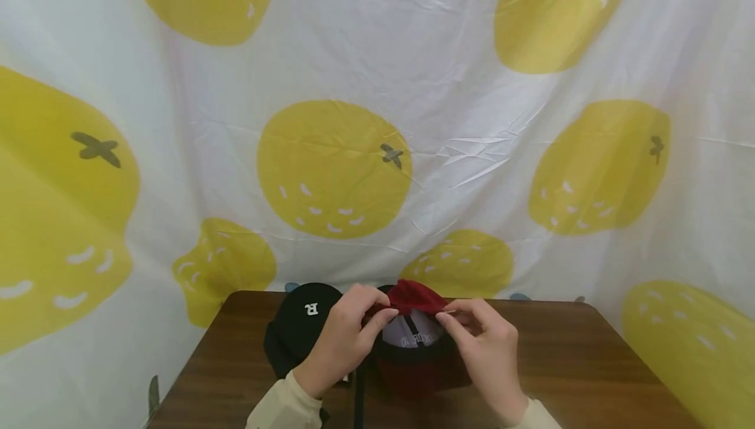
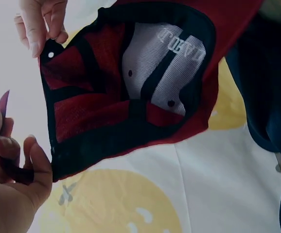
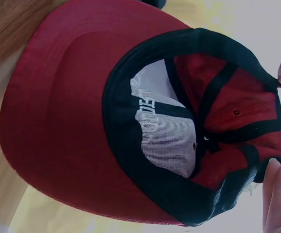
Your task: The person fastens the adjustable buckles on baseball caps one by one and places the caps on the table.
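Observation:
A red baseball cap (image 1: 417,295) with a dark inner band is held up with its opening towards me. Pale lining panels (image 3: 167,145) with stitched letters show inside it. My left hand (image 1: 349,332) pinches one corner of the cap's back edge. From those fingers a loose strap end (image 2: 4,109) sticks up, as the left wrist view shows. The opposite back corner is pinched by my right hand (image 1: 486,350), between thumb and fingertips. In the right wrist view the wide red brim (image 3: 53,111) points away from both hands.
Beside my left hand, a black cap (image 1: 295,324) with a white letter R lies on the brown wooden table (image 1: 566,357). Behind the table hangs a white cloth (image 1: 448,173) printed with yellow fruit. A dark strip (image 1: 358,393) runs down between my forearms.

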`<state>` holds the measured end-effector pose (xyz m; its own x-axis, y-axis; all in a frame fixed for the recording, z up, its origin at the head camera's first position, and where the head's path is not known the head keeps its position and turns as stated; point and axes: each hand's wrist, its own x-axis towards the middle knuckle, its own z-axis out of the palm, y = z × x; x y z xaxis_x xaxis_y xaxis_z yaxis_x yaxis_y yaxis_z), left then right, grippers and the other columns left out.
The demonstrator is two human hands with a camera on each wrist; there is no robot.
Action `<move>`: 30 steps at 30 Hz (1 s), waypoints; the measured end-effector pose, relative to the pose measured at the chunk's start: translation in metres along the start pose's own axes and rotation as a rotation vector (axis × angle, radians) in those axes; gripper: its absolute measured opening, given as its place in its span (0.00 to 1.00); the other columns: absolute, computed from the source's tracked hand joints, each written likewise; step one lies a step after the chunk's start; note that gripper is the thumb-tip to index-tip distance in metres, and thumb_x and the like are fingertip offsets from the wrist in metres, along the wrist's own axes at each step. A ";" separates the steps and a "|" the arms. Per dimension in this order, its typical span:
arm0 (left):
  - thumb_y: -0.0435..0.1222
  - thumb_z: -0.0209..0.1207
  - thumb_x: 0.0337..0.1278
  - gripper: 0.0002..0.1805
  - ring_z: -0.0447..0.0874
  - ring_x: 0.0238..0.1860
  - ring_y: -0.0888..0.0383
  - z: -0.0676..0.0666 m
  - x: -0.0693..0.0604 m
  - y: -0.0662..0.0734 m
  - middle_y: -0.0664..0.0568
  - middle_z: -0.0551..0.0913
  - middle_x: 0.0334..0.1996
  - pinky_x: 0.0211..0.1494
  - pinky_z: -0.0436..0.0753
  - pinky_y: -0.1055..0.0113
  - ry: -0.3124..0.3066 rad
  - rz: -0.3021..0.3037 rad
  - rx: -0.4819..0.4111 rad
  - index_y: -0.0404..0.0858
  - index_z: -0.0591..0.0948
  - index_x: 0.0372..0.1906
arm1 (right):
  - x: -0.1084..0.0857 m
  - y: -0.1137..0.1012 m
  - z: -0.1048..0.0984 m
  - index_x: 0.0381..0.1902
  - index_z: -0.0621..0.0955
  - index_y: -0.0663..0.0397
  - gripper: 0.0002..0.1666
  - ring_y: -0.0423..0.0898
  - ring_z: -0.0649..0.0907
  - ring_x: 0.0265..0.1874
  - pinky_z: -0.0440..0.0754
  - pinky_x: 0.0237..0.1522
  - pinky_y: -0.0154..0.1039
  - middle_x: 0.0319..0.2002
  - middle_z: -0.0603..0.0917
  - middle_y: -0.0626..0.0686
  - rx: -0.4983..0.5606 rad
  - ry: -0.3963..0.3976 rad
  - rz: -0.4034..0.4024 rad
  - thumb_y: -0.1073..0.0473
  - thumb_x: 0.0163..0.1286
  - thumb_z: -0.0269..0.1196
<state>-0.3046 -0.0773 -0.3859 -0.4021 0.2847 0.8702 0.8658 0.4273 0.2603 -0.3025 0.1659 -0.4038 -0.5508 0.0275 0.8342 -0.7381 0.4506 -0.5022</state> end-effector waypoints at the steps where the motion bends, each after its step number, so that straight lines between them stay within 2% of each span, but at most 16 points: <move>1: 0.39 0.63 0.67 0.02 0.71 0.35 0.64 0.000 0.001 0.000 0.63 0.79 0.34 0.38 0.73 0.71 0.009 -0.006 -0.006 0.47 0.82 0.40 | 0.000 -0.001 0.000 0.36 0.87 0.42 0.11 0.39 0.86 0.26 0.80 0.30 0.28 0.33 0.86 0.40 0.005 -0.001 0.020 0.59 0.57 0.77; 4: 0.38 0.62 0.68 0.02 0.73 0.37 0.63 -0.001 0.003 0.000 0.63 0.81 0.35 0.40 0.74 0.69 0.037 -0.027 -0.022 0.47 0.84 0.40 | 0.000 -0.006 -0.001 0.35 0.87 0.39 0.10 0.39 0.86 0.25 0.80 0.29 0.29 0.31 0.86 0.39 0.024 -0.010 0.082 0.57 0.57 0.77; 7: 0.36 0.62 0.69 0.02 0.74 0.37 0.61 -0.003 0.006 -0.001 0.61 0.81 0.36 0.40 0.75 0.66 0.065 -0.076 -0.063 0.45 0.84 0.39 | 0.001 -0.011 0.001 0.34 0.87 0.38 0.10 0.40 0.87 0.26 0.81 0.29 0.31 0.31 0.87 0.40 0.072 -0.034 0.148 0.56 0.57 0.77; 12: 0.36 0.60 0.70 0.02 0.77 0.35 0.59 -0.006 0.008 -0.003 0.57 0.80 0.34 0.37 0.79 0.64 0.106 -0.198 -0.156 0.45 0.82 0.40 | 0.003 -0.020 0.004 0.32 0.87 0.43 0.08 0.44 0.88 0.26 0.85 0.31 0.37 0.28 0.88 0.44 0.170 -0.086 0.266 0.56 0.57 0.77; 16: 0.37 0.59 0.71 0.02 0.80 0.30 0.55 -0.007 0.008 -0.004 0.56 0.81 0.32 0.32 0.79 0.65 0.144 -0.233 -0.172 0.45 0.82 0.40 | 0.006 -0.023 0.003 0.32 0.88 0.50 0.05 0.49 0.89 0.27 0.86 0.34 0.40 0.30 0.89 0.51 0.267 -0.121 0.352 0.58 0.60 0.75; 19: 0.36 0.60 0.70 0.02 0.78 0.26 0.57 -0.007 0.009 -0.004 0.55 0.82 0.29 0.27 0.77 0.67 0.179 -0.241 -0.150 0.45 0.82 0.40 | 0.008 -0.023 0.001 0.33 0.88 0.53 0.04 0.50 0.89 0.28 0.86 0.33 0.41 0.31 0.89 0.53 0.295 -0.160 0.386 0.58 0.63 0.73; 23: 0.35 0.61 0.69 0.02 0.77 0.24 0.60 -0.007 0.011 -0.002 0.57 0.82 0.27 0.25 0.75 0.68 0.192 -0.275 -0.149 0.46 0.82 0.39 | 0.010 -0.021 0.000 0.33 0.89 0.51 0.06 0.49 0.88 0.28 0.86 0.31 0.41 0.28 0.88 0.51 0.252 -0.205 0.393 0.55 0.64 0.73; 27: 0.35 0.60 0.71 0.03 0.75 0.23 0.60 -0.008 0.011 -0.001 0.59 0.80 0.27 0.24 0.75 0.67 0.183 -0.317 -0.177 0.47 0.80 0.40 | 0.011 -0.021 0.000 0.32 0.89 0.52 0.07 0.50 0.86 0.25 0.85 0.28 0.41 0.26 0.87 0.53 0.242 -0.213 0.418 0.55 0.63 0.73; 30: 0.34 0.58 0.72 0.03 0.72 0.22 0.58 -0.009 0.012 -0.001 0.57 0.79 0.27 0.24 0.73 0.67 0.194 -0.346 -0.211 0.47 0.79 0.41 | 0.010 -0.021 0.002 0.33 0.88 0.57 0.08 0.51 0.86 0.24 0.85 0.28 0.42 0.27 0.87 0.57 0.296 -0.203 0.482 0.57 0.63 0.73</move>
<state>-0.3079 -0.0822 -0.3722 -0.6328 -0.0189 0.7741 0.7402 0.2788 0.6119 -0.2931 0.1548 -0.3858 -0.8923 -0.0175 0.4511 -0.4478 0.1613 -0.8795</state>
